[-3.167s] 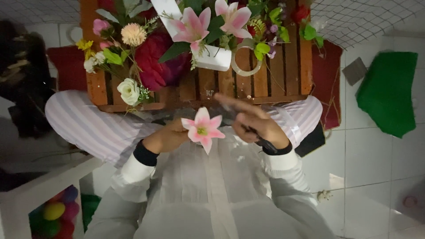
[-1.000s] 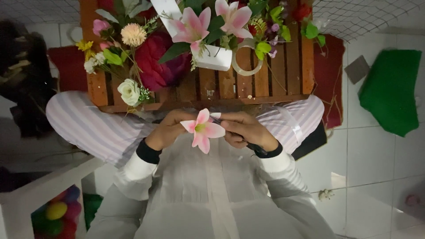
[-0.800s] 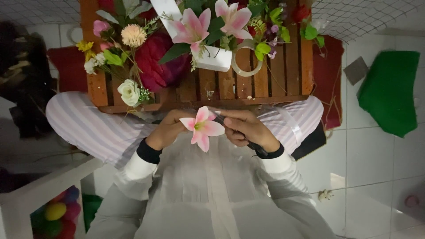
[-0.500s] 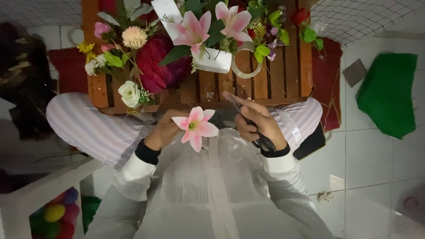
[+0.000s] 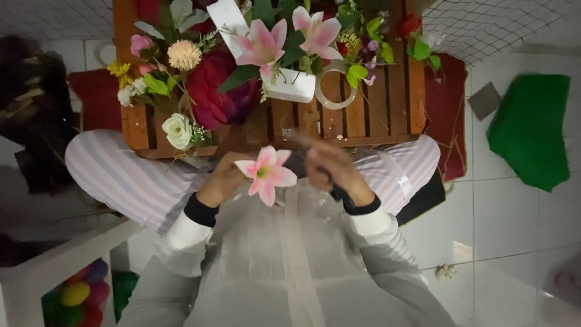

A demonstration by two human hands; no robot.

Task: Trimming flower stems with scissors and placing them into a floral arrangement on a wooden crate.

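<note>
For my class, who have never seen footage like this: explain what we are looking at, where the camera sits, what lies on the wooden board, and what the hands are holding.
There is no machine here: a person is working with two bare hands. The single picture comes from a camera worn on that person's head, looking straight down over their chest and crossed legs in striped trousers.

The left hand holds a pink lily just above the lap. The right hand is blurred; it seems to grip a dark tool, but its kind cannot be made out.

Ahead of the knees lies a slatted wooden board. On it are artificial flowers: two more pink lilies, a large dark red bloom, a white rose, green leaves, a white block and a pale ring. A green cloth lies on the tiled floor.
</note>
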